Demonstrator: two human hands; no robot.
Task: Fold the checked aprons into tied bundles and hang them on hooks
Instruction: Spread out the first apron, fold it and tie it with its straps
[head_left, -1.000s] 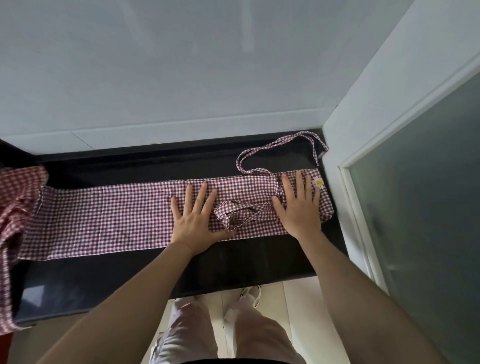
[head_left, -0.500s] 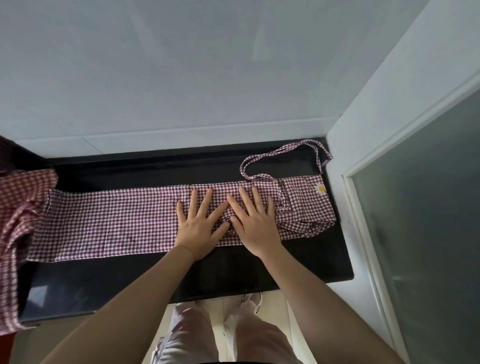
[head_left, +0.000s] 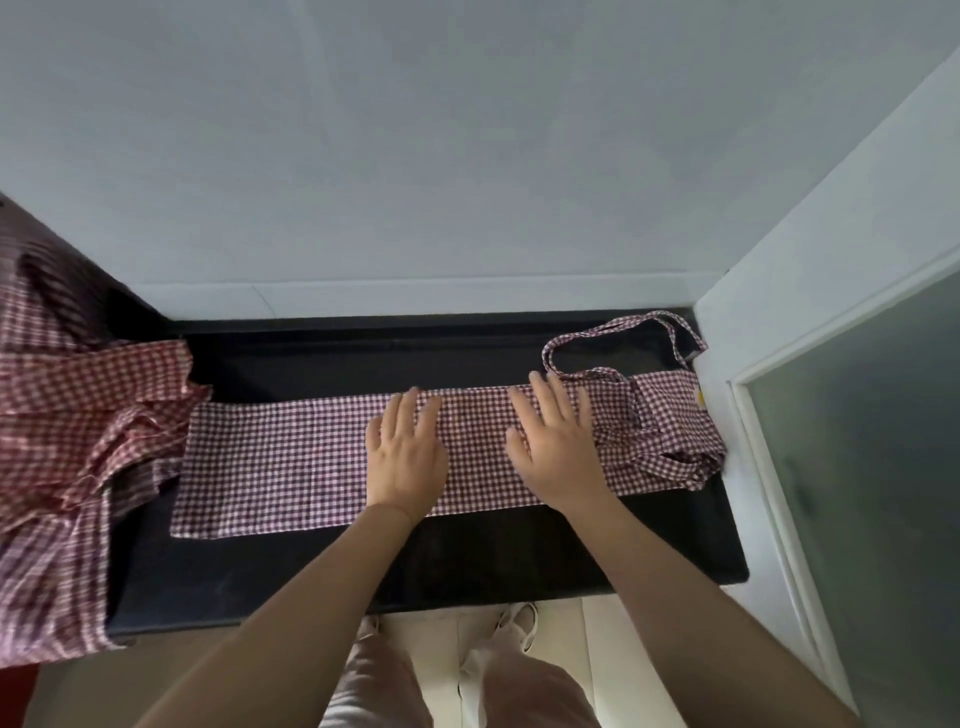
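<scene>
A red-and-white checked apron, folded into a long narrow strip, lies along a black counter. Its neck strap loop curls on the counter behind the strip's right end, where loose ties bunch up. My left hand lies flat on the middle of the strip, fingers straight. A little to its right, my right hand presses flat on the strip as well. Neither hand grips the cloth.
A heap of more checked aprons covers the counter's left end and hangs over its front edge. A white wall stands behind the counter. A white-framed frosted glass door closes off the right side. My legs and shoes show below.
My right hand slid left from the strip's right end to beside my left hand, then moved apart to the right again. The loose ties now lie bunched at the right end.
</scene>
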